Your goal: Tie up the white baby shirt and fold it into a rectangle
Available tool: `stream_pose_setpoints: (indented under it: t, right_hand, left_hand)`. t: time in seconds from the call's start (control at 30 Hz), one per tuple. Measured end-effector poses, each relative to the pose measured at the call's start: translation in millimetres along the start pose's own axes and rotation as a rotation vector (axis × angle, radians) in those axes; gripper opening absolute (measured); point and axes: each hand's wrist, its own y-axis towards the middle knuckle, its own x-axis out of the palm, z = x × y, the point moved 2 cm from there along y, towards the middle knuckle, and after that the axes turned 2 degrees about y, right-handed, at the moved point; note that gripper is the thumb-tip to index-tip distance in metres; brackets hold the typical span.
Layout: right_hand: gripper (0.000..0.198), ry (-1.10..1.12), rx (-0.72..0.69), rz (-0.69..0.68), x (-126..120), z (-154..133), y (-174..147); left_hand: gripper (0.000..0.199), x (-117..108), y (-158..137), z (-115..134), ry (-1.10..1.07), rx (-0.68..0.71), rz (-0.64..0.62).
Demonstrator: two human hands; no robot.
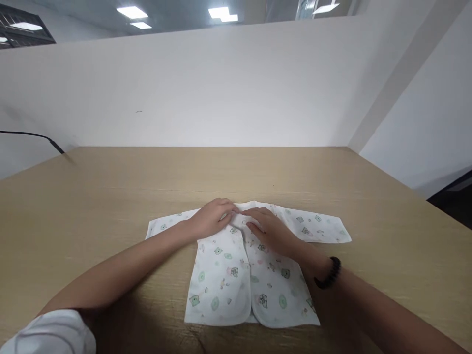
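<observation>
A white baby top (224,275) with small green, pink and grey animal prints lies face up. Its sleeves spread to both sides, and its front panels meet down the middle, parting slightly at the hem. At the neckline my left hand (216,216) has its fingers and thumb drawn together on the collar edge. Opposite it, my right hand (271,228) rests on the upper right front panel, fingers stretched toward the left hand and thumb apart. The fingertips of both hands nearly touch. Part of the collar and the left sleeve is hidden beneath my hands and arm.
The top lies on a light wooden table (184,172) with a white partition (221,93) behind it. A black cable (37,134) reaches the table's left edge. A dark object (453,196) stands at the right edge. A black band (329,273) circles my right wrist.
</observation>
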Motion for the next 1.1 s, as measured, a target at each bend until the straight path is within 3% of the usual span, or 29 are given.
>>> stream_pose_setpoints:
  t: [0.13, 0.3, 0.43, 0.6, 0.8, 0.87, 1.1]
  right_hand:
    - [0.022, -0.103, 0.023, -0.022, 16.2, 18.0, 17.3]
    - [0.013, -0.075, 0.092, 0.080, 22.8, 24.2, 15.3]
    - [0.011, 0.019, 0.078, 0.168, 21.2, 23.8, 13.3]
    - [0.008, 0.289, 0.074, 0.231, 10.9, 22.4, 11.9]
    - [0.010, 0.596, 0.294, 0.226, 5.3, 28.1, 9.0]
    - [0.010, 0.677, 0.312, 0.209, 5.3, 28.4, 8.7]
    - [0.010, 0.814, 0.247, 0.204, 2.8, 28.2, 10.5]
  left_hand:
    - [0.017, -4.8, 13.3, -15.2, -0.081, 0.129, -0.310]
    - [0.005, -9.8, 9.3, -18.6, -0.093, 0.144, -0.391]
    - [0.008, -5.8, 10.9, -20.4, 0.025, 0.173, -0.307]
    - [0.017, 6.9, 11.6, -21.9, 0.048, 0.179, -0.188]
    - [0.016, 23.6, 9.4, -22.3, 0.124, 0.008, 0.255]
    - [0.016, 25.9, 7.2, -19.2, 0.150, 0.000, 0.332]
    - [0.013, 38.7, 1.8, -8.7, 0.185, -0.015, 0.075]
